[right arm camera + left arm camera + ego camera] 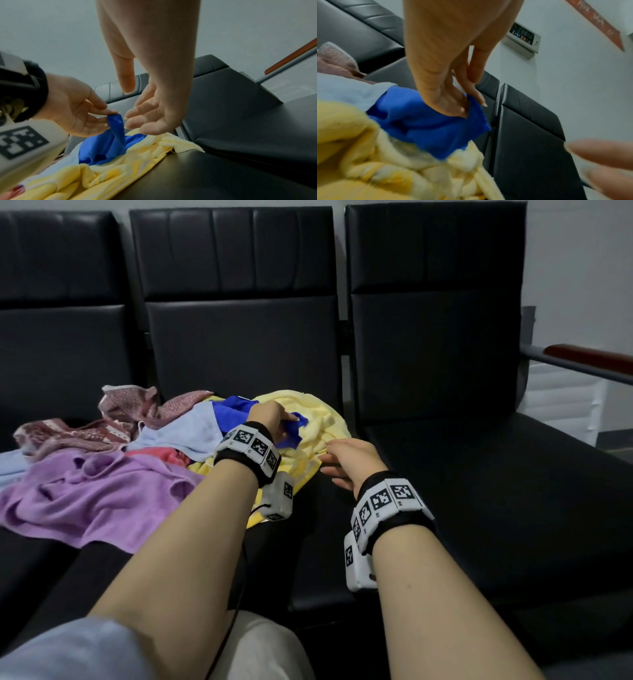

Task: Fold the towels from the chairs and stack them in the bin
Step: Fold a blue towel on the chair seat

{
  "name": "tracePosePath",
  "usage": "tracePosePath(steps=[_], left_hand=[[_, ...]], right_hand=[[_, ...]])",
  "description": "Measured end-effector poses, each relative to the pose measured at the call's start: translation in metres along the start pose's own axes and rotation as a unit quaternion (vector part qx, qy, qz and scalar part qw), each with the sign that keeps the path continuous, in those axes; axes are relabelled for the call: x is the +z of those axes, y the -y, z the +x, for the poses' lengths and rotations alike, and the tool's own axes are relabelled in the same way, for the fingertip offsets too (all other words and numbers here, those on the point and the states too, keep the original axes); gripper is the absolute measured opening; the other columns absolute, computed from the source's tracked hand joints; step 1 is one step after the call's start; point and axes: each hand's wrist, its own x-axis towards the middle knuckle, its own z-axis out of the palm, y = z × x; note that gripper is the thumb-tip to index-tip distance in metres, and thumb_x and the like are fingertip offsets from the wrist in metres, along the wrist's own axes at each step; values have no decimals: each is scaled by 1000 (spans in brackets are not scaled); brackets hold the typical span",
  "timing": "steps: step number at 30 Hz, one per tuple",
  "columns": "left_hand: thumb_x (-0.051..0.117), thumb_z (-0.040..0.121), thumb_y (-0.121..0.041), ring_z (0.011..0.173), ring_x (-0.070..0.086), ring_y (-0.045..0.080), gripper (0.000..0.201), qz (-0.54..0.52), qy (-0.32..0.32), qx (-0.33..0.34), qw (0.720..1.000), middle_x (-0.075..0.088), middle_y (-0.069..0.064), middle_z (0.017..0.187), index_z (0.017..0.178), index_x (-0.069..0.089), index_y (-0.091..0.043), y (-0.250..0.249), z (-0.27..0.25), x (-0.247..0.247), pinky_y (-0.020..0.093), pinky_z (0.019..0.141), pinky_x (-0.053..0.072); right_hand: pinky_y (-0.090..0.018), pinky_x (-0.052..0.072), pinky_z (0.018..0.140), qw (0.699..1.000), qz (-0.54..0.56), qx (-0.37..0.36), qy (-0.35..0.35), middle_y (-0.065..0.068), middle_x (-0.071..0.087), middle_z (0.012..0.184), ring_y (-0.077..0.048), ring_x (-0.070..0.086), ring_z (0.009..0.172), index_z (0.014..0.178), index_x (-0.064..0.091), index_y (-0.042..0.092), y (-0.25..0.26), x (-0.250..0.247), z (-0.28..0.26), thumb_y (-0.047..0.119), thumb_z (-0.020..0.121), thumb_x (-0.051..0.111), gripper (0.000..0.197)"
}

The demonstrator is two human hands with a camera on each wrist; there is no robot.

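Note:
A heap of towels lies across the black chair seats. On top, a blue towel (239, 407) (423, 121) (109, 146) rests on a fluffy yellow towel (318, 426) (368, 162) (106, 174). My left hand (274, 419) (453, 94) (82, 108) pinches a raised corner of the blue towel between thumb and fingers. My right hand (346, 460) (149, 115) hovers just right of that corner, fingers loosely spread and holding nothing. No bin shows in any view.
A purple towel (92, 494), a light blue towel (185, 429) and a reddish patterned towel (113, 419) lie left of the yellow one. The right chair seat (496, 481) is bare. A wooden armrest (589, 357) borders it at the far right.

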Motion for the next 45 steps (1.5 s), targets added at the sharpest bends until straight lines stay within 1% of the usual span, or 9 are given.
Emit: tracePosePath(steps=[9,13,17,24,27,30,35,40,45], left_hand=[[46,93,-17,91,55,19,26,124,226,8,966,66,9,106,87,69,-5,-18,-38,22,25,72,46],[47,91,-14,90,60,18,24,181,293,48,938,70,8,100,95,69,-4,-23,-56,36,27,79,46],[50,94,-20,100,60,19,27,207,290,115,927,67,8,109,107,70,-7,-24,-67,44,27,83,46],[34,96,-57,95,58,14,52,291,293,139,900,64,1,95,85,65,-16,-3,-70,57,31,91,36],[57,77,-69,88,65,18,56,285,337,86,893,70,2,88,83,69,-15,3,-69,52,32,87,43],[80,63,-47,106,64,27,37,326,366,106,865,72,5,103,89,75,-21,3,-69,50,40,98,46],[77,72,-7,106,65,28,31,398,416,86,813,70,8,111,99,70,-19,0,-76,52,44,99,49],[70,78,-12,106,64,29,41,323,409,87,849,66,11,116,118,62,-10,-3,-78,63,40,91,52],[58,90,-7,96,61,22,19,200,356,150,900,62,9,105,109,60,-8,-7,-85,75,35,89,50]], right_hand=[[-32,51,79,998,-30,-63,-2,-4,62,119,-19,65,94,140,43,24,5,-24,-21,24,85,70,62],[-25,52,64,995,-53,-83,-30,-6,65,111,-19,64,87,115,58,22,7,-33,-28,29,92,61,24],[-42,54,90,989,-96,-91,-67,-1,64,86,-20,62,88,80,61,28,7,-48,-25,29,96,54,18],[-45,49,95,989,-70,-91,-96,-5,64,102,-24,60,100,97,64,21,6,-71,-32,29,100,43,22],[-44,49,94,985,-31,-101,-137,-6,65,101,-24,61,99,95,64,19,5,-84,-33,28,100,43,24],[-42,51,90,980,-11,-108,-167,-8,66,97,-26,63,96,84,62,22,3,-96,-36,26,101,41,27],[-40,50,91,972,-9,-98,-211,-7,64,99,-23,61,97,89,61,21,-1,-115,-38,28,101,43,23],[-40,53,81,969,27,-93,-226,-3,65,82,-24,63,85,80,66,20,-6,-121,-40,29,96,54,22],[-30,55,62,976,69,-49,-198,-4,67,85,-22,67,75,97,64,15,-5,-124,-45,20,99,48,16]])
